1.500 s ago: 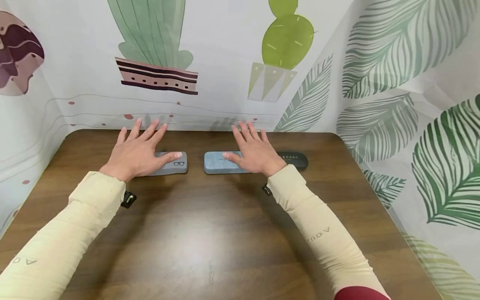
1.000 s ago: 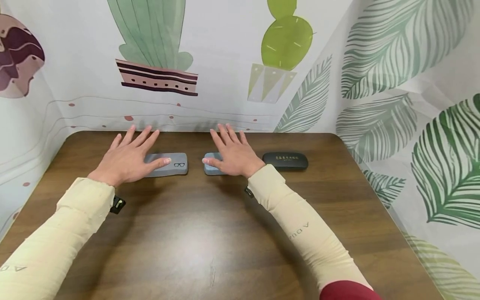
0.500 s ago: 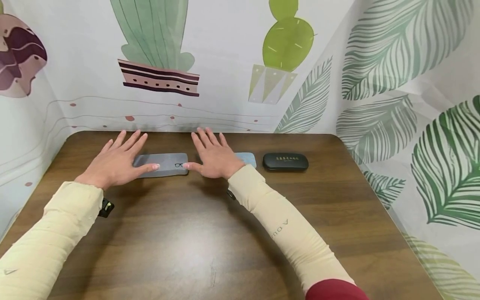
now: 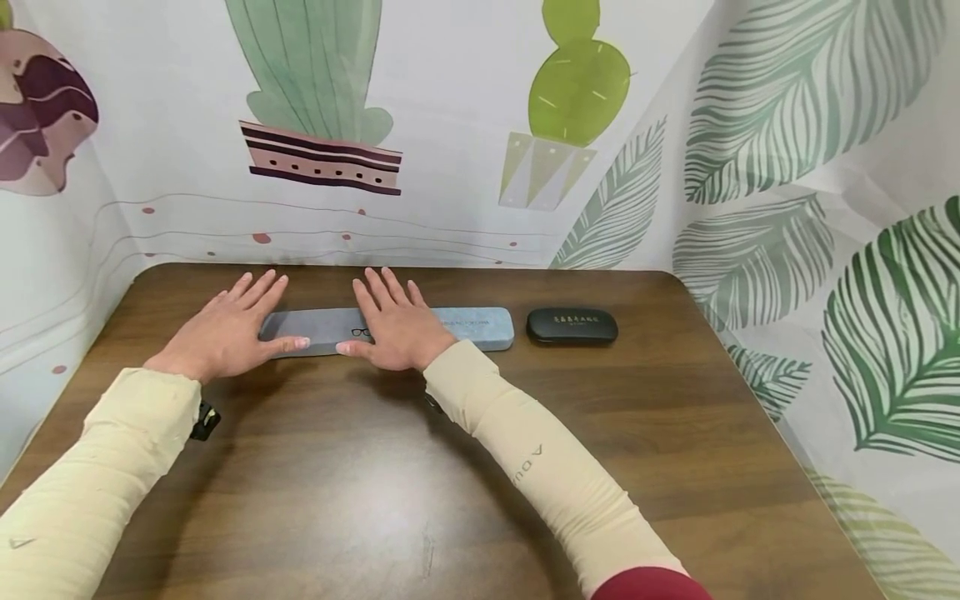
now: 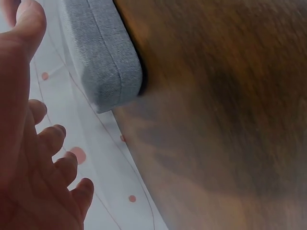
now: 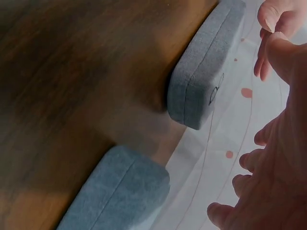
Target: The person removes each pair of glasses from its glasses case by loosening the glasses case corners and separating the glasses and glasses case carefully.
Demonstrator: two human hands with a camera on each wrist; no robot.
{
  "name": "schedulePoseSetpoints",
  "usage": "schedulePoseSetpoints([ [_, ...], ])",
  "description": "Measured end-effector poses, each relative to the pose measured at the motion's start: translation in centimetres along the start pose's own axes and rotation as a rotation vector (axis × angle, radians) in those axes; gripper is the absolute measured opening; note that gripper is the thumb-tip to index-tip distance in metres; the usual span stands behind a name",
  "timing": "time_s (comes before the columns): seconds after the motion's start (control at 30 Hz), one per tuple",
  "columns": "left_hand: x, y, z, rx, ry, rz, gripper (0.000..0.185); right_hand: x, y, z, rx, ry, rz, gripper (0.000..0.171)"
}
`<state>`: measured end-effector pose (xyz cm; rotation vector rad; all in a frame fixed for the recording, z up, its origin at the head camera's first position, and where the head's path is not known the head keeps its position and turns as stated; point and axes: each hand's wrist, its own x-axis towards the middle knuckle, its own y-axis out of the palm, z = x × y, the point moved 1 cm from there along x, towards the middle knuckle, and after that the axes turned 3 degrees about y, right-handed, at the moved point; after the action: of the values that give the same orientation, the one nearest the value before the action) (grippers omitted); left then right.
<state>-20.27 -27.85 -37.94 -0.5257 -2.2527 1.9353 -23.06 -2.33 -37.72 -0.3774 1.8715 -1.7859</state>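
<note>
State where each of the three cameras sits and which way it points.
Head: worn high, looks forward and down at the table, three glasses cases, both hands and sleeves.
Left wrist: under the left hand, looks past its fingers at the grey case.
Right wrist: under the right hand, looks at the grey case and the blue case.
Both wrist views share the grey case.

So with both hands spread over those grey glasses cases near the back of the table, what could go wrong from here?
1. The right hand hovers over the gap between the grey case and the blue-grey case; a blind grip could catch both.
2. All the cases lie close to the table's back edge, so a forward nudge might push one against the wall.
3. The black case sits just beyond the blue-grey one; sliding that one sideways could knock it.
</note>
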Motion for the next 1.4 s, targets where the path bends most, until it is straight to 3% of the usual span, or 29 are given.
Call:
schedulePoseSetpoints([
  [0.43, 0.4, 0.5, 0.3, -0.016, 0.006, 0.022, 0.112, 1.0, 0.2, 1.1, -0.028, 0.000, 0.022, 0.097],
  [0.73, -0.2, 1.2, 0.9, -0.122, 0.032, 0.021, 0.112, 1.5, 1.0, 1.9, -0.029, -0.015, 0.044, 0.097],
  [1.4, 0.4, 1.7, 1.3, -0.186, 0.096, -0.055, 0.088, 2.4, 1.7, 2.3, -0.030, -0.069, 0.080, 0.082],
])
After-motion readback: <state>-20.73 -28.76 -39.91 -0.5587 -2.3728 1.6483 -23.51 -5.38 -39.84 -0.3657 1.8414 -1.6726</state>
